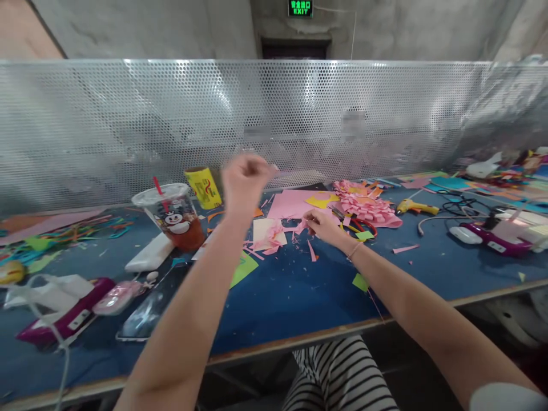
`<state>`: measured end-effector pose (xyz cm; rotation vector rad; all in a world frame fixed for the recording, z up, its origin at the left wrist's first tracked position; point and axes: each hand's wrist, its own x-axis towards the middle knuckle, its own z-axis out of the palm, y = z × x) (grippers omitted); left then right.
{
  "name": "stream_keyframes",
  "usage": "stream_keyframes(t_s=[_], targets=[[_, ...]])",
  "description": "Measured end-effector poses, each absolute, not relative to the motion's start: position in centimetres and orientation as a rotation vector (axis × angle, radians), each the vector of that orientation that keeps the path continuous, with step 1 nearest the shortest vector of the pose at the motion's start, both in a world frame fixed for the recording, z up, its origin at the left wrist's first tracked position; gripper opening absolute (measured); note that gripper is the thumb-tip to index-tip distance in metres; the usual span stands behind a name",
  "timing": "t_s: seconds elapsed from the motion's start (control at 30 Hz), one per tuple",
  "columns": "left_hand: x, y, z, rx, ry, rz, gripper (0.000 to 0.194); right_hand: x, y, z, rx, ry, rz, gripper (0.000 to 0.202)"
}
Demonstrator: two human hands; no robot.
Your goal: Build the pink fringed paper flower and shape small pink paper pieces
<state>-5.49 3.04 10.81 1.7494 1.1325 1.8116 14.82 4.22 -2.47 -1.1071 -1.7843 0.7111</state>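
By R hand (324, 226): pink ppr (297, 229); L hand (245, 178) higher.

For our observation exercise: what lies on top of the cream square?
Pink paper pieces lie on the cream square; the surface beneath them is hidden.

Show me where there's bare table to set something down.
Mostly bare: table between the forearms, before the pink scraps; also between the right forearm and right power strip. Crowded: around the right hand and left by the drink.
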Motion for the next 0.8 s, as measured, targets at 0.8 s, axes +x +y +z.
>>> stream_keyframes(t_s=[0.8], targets=[[0.3,6.1,-0.7,1.443,0.947,0.943,0.016,16.2,5.5,-2.7,-1.117,-1.541,0.875,0.020]])
